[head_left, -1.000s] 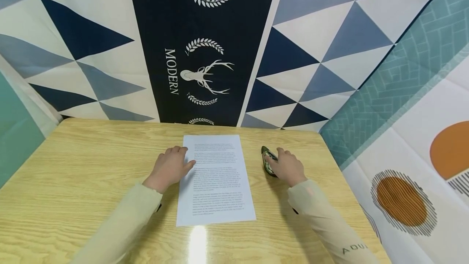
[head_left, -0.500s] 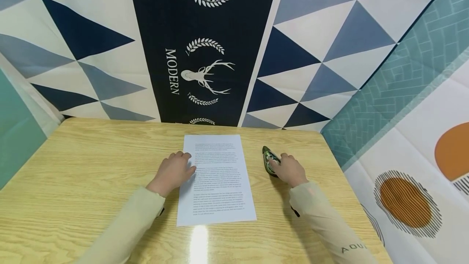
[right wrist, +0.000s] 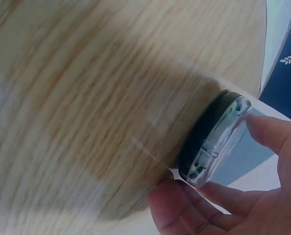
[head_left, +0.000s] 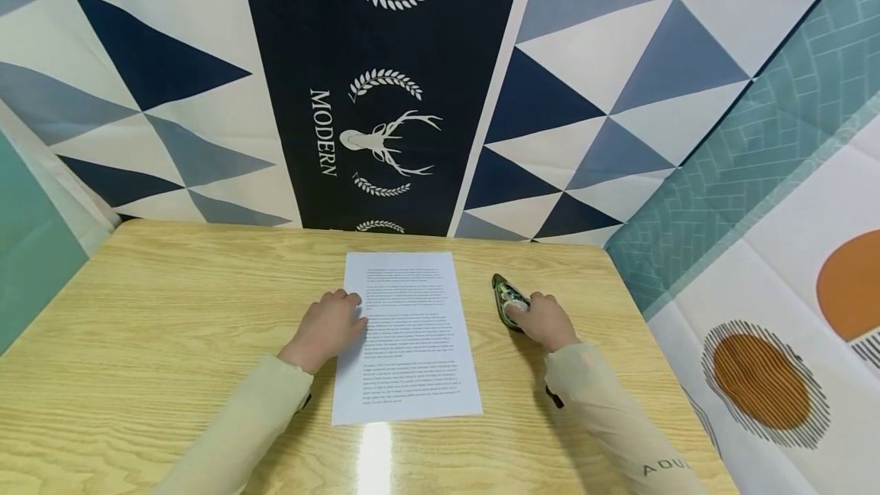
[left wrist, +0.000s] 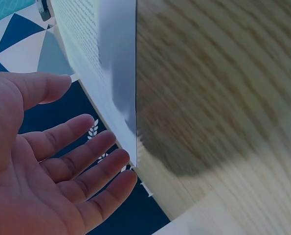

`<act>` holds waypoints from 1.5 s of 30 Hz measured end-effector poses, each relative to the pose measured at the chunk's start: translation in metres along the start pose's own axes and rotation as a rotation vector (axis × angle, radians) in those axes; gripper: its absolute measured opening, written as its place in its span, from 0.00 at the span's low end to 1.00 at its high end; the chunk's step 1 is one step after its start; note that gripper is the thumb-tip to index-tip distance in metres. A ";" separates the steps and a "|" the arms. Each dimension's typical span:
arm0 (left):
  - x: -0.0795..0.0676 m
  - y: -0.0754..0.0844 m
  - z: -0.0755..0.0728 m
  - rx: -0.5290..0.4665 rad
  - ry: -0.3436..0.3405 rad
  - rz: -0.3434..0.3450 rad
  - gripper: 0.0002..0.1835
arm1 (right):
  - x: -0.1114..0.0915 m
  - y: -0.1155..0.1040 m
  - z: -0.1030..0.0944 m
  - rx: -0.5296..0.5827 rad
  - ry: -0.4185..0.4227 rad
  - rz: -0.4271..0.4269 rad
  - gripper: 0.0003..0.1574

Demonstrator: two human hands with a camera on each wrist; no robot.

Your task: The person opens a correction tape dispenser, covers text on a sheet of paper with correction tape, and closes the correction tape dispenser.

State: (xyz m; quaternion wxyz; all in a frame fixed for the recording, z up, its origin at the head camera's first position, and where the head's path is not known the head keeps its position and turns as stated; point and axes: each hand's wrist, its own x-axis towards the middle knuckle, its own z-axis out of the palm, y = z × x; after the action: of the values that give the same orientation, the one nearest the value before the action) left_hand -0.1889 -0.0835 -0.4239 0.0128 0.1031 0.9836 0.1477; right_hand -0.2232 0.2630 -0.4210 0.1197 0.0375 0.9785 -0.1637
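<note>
Note, behind all, a hanging cloth [head_left: 557,90] of blue and white triangles, and below it a wood-grain table [head_left: 192,296]. See, flat on that surface, a printed sheet [head_left: 412,342]: looks thin, light and flexible, apt to slide or crease; calls for a flat palm near an edge rather than a hard pinch. Find the left hand [head_left: 326,329] at its left edge, with fingers slightly bent and apart, clasping nothing; cannot tell touch from hover. Find the right hand [head_left: 548,321] to the right of the sheet, apart from it, with thumb and fingers clamped on a small green dispenser [right wrist: 212,142], seemingly for correction tape. Lies on the table or barely off it; cannot tell which. Shows a thumb by one end of the rim and an index finger by the other, with more fingertips low near the wood. Seems light, stiff and hard-shelled, perhaps slippery on the clear face; best held by the curved sides. Keep pressure off the narrow tip, likely the weak spot
</note>
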 end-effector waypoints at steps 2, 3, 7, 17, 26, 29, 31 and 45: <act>0.001 0.000 0.002 0.015 -0.002 0.008 0.17 | 0.001 0.001 0.000 0.010 -0.002 0.004 0.46; 0.001 0.000 0.004 0.022 -0.005 0.012 0.15 | 0.001 0.002 0.001 0.013 -0.003 0.006 0.46; 0.002 -0.001 0.007 0.029 -0.016 0.022 0.11 | 0.002 0.002 0.001 0.030 -0.001 0.002 0.45; 0.002 -0.001 0.010 0.036 -0.040 0.017 0.11 | 0.002 0.001 -0.002 0.061 -0.010 -0.002 0.43; 0.001 -0.001 0.012 0.036 -0.047 0.012 0.11 | 0.003 0.003 0.000 0.095 0.004 0.003 0.41; 0.002 0.000 0.013 0.040 -0.039 0.013 0.11 | 0.003 0.004 0.000 0.123 0.009 0.007 0.40; 0.002 0.000 0.013 0.045 -0.034 0.017 0.11 | 0.003 0.004 0.000 0.151 0.007 0.014 0.41; 0.002 0.004 0.016 0.016 -0.038 0.006 0.09 | 0.007 0.006 0.001 0.226 0.012 0.033 0.39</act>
State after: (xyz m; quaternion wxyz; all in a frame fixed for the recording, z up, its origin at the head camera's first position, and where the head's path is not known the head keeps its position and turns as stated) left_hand -0.1895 -0.0743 -0.4380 0.0302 0.1088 0.9840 0.1381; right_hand -0.2289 0.2683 -0.4257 0.1115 0.0676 0.9537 -0.2709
